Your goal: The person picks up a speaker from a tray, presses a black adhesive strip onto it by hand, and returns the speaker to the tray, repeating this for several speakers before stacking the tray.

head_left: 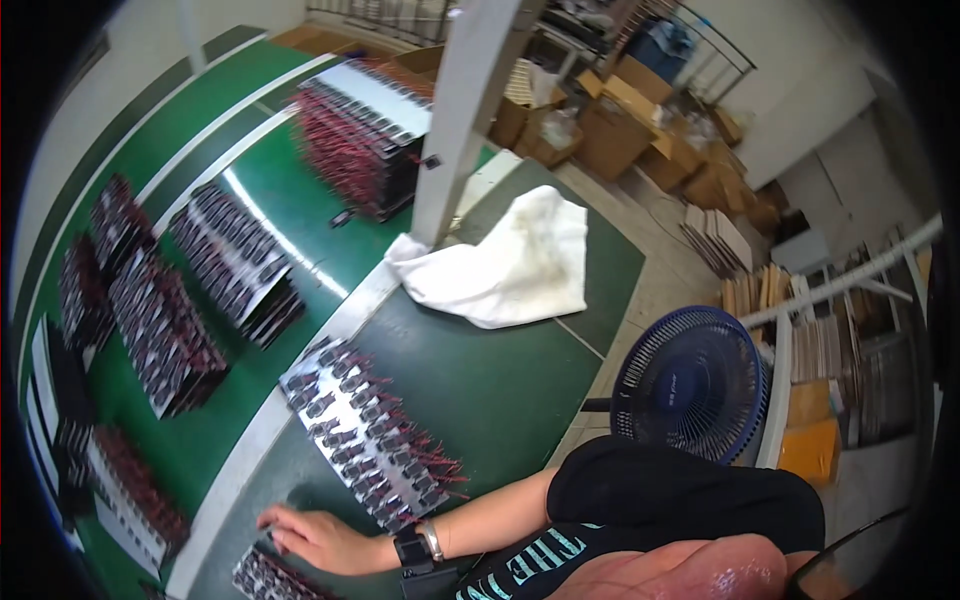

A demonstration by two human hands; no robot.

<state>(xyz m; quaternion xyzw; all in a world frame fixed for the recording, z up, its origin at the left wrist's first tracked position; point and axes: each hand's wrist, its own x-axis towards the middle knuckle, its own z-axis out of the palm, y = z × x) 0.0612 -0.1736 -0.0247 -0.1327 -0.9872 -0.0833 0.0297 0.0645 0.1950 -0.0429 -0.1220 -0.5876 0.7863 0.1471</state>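
Note:
My right hand (pixel 325 542) reaches in from the lower right, with a dark band and a metal bracelet on its wrist. Its fingers are loosely bent and apart, and I see nothing held in them. Just below it, partly cut off by the frame's edge, lies a board of small black parts (pixel 265 574). Beyond the wrist is a white board (pixel 335 405) bearing rows of small black components with thin red wires. The wrist is close to that board's near end. My left hand is out of sight.
A crumpled white cloth (pixel 500 262) lies on the green table (pixel 480 385) beside a white post (pixel 465 120). Similar wired boards stand in stacks (pixel 165 335) on the left, with a taller stack (pixel 365 140) behind. A blue fan (pixel 690 385) and cardboard boxes (pixel 615 135) are on the right.

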